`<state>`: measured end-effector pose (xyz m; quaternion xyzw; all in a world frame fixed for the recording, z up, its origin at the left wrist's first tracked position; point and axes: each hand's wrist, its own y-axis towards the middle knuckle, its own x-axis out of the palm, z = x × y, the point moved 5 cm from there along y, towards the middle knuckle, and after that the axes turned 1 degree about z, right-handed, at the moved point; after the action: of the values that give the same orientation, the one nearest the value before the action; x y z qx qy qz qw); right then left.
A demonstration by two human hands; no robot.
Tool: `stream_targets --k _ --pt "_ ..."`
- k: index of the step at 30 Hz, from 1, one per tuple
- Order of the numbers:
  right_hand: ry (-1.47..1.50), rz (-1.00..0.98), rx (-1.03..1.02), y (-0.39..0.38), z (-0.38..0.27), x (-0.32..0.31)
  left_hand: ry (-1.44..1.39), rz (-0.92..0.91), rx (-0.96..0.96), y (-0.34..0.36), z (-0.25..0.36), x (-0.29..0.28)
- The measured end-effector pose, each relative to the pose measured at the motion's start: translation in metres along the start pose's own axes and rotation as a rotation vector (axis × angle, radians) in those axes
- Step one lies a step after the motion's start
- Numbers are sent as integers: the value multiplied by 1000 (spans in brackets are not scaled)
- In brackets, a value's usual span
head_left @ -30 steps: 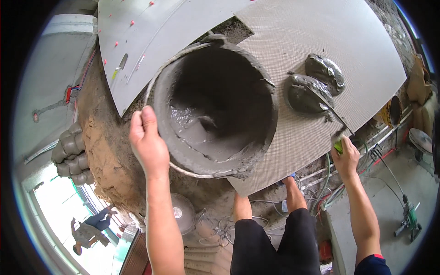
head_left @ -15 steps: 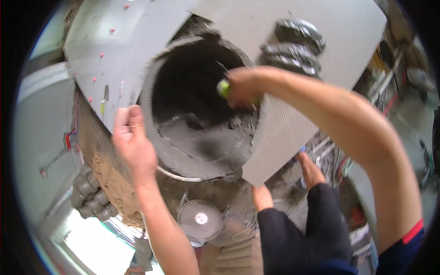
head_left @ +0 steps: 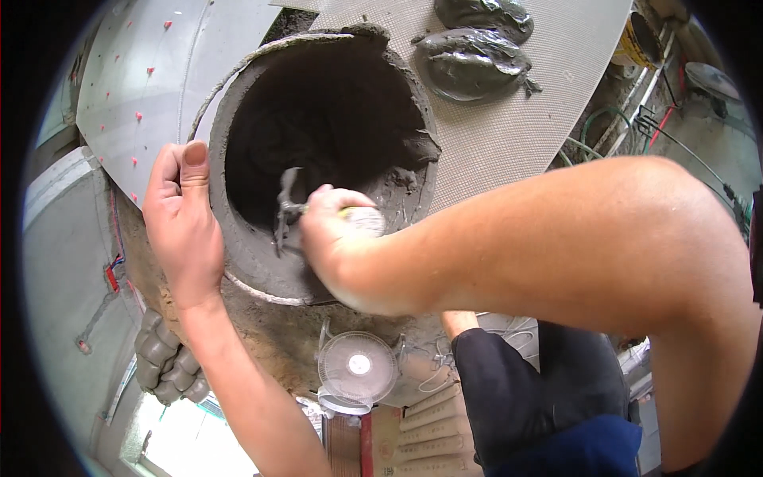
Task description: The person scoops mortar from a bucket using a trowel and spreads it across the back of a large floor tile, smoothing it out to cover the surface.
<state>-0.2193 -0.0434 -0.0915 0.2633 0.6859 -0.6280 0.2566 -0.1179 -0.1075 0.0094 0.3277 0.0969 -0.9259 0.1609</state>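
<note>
A large grey bucket [head_left: 246, 111], coated with wet mortar, dark inside, is in the middle of the view. My left hand [head_left: 184, 230] is closed round its pale rope handle [head_left: 245, 57] at the left side, thumb up. My right hand [head_left: 326, 234] is inside the bucket's lower part, wrapped round the green-and-white handle of a mortar-coated trowel [head_left: 288, 207], whose blade is partly blurred. My right forearm crosses the lower right of the view. Right of the bucket, two heaps of wet grey mortar [head_left: 469, 67] lie on a large tile [head_left: 556, 63] with a textured back.
A pale sheet with small red pegs [head_left: 151, 40] lies at upper left. Below are a white fan [head_left: 358, 366], stacked sacks [head_left: 429, 437] and my legs. Piled bags [head_left: 167, 362] stand at lower left; a yellow bucket [head_left: 636, 40], pipes and hoses at right.
My right hand has swung leftward from the tile's right edge into the bucket with the trowel. The bucket and my left hand appear further left in the view.
</note>
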Motion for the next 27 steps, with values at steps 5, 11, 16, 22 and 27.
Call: stream_targets --k 5,11,16,22,27 --pt "752 -24 74 -6 55 63 -6 55 -47 0 -21 -19" --pt "966 225 138 -45 71 44 -65 136 -71 -19 -35 -31" --pt "733 447 286 -8 60 51 -13 98 -57 -21 1 -5" --pt "617 171 303 -9 37 96 -51 103 -55 -29 -12 -6" --pt "572 171 100 -46 58 38 -94 136 -101 -30 -18 -16"
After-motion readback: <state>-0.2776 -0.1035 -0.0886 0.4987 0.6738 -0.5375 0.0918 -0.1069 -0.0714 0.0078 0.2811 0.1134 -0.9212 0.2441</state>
